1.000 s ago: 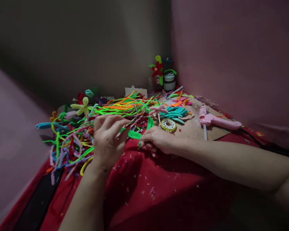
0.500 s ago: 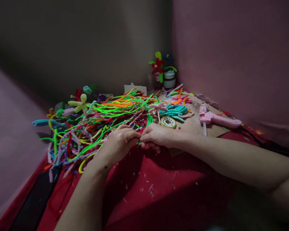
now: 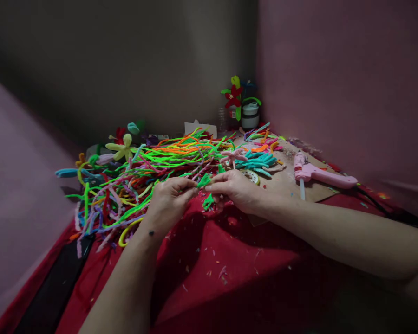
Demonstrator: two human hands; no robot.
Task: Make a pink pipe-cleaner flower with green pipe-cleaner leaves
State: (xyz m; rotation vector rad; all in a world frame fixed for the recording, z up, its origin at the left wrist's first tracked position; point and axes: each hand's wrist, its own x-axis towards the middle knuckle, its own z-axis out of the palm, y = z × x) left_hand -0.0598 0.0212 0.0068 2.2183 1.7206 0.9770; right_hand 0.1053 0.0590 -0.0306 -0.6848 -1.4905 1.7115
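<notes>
My left hand [image 3: 170, 197] is closed, thumb and index finger pinching one end of a small green pipe-cleaner piece [image 3: 204, 180]. From the other side my right hand [image 3: 238, 190] grips the same piece with its fingertips. More green fuzz [image 3: 208, 202] sticks out below the right fingers, and another green bit shows just above them; whether all of it is one piece I cannot tell. Just behind my hands lie a pink pipe-cleaner flower [image 3: 233, 157] and a yellow-rimmed spool [image 3: 252, 177], partly covered by my right hand.
A heap of colourful pipe cleaners [image 3: 174, 160] spreads across the left and back. On a board at right rests a pink glue gun [image 3: 325, 175] near turquoise pieces [image 3: 256, 162]. A white pot [image 3: 250, 116] stands in the corner. Scraps litter the red cloth [image 3: 226, 278].
My hands have moved slightly apart and turned, so the green piece between the fingertips now shows. The view has shifted a little, moving the background to the right.
</notes>
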